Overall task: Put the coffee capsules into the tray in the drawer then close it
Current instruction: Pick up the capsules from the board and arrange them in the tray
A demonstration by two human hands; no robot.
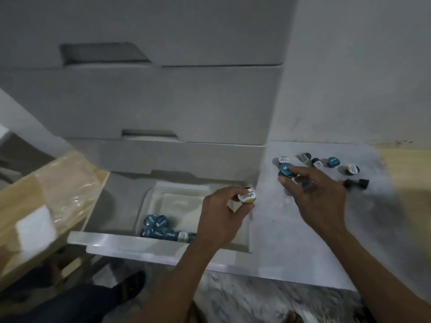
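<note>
- Between the two hands runs the right wall of the open drawer (163,248), pulled out from the bottom of a white cabinet (163,101).
- The left hand (221,217) hangs over the drawer's right part, its thumb and fingertips pinching a white-lidded capsule (247,195) whose printed lid faces up toward the camera.
- Below and to the left of that hand, a white tray (177,197) sits in the drawer, and a cluster of blue-lidded capsules (163,228) lies along the tray's near edge, touching one another.
- The right hand (319,199) is over a white surface (303,241) just outside the drawer, fingers curled, holding a blue-lidded capsule (287,170) at its fingertips; another dark capsule seems tucked under its fingers, though blur makes this unclear.
- Beyond that hand's fingertips, loose capsules (326,162) lie scattered on the same surface, some white-lidded, some blue.
- Just right of that hand's knuckles lies a small black object (358,183), too blurred to identify.
- Far left of the left hand stands a plastic-wrapped wooden piece (46,194).
</note>
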